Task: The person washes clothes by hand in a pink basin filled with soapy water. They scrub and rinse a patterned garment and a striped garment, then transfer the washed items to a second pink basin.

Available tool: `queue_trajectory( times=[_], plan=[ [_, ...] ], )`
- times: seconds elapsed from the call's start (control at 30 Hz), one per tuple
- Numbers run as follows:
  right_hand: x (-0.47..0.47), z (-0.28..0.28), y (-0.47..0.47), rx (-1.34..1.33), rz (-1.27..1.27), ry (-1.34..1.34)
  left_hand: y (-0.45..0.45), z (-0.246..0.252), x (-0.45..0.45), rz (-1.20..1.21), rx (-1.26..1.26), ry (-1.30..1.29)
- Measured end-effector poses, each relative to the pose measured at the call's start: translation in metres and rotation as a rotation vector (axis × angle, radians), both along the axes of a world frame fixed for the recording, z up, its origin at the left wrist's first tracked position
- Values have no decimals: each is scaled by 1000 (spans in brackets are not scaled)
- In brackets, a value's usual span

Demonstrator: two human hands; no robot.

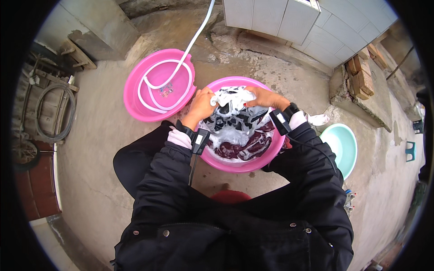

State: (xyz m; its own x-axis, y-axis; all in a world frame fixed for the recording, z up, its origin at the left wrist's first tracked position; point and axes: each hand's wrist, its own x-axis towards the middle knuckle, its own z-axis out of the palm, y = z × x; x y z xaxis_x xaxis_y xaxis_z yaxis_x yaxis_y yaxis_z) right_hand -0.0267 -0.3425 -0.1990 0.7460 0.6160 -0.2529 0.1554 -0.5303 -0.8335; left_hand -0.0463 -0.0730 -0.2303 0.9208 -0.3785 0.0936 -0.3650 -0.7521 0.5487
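A pink plastic basin (244,168) of sudsy water stands between my knees. Above its far half, my left hand (203,103) and my right hand (264,98) grip a wet white cloth with a black pattern (232,101), one at each side. The lower part of this cloth spreads into the suds. Dark maroon cloth (234,149) lies soaked in the near half of the basin, partly under foam. My fingertips are partly hidden in the folds. Each wrist wears a black strap with a small device.
To the left, a second pink basin (130,98) holds a coiled white hose (149,101). At the right are a mint-green basin (354,149) and a concrete ledge (369,113) with bricks (364,81). A red seat (230,197) shows beneath me. A tiled block (268,17) stands beyond.
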Motion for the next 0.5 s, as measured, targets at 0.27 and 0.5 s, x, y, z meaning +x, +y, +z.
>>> queue_trajectory(
  times=[0.27, 0.5],
  plan=[
    [-65, -179, 45, -692, 22, -170, -21, -164, -66, -217, 482, 283],
    [-57, -266, 44, -825, 162, -76, -27, -228, -65, -187, 485, 411]
  ],
)
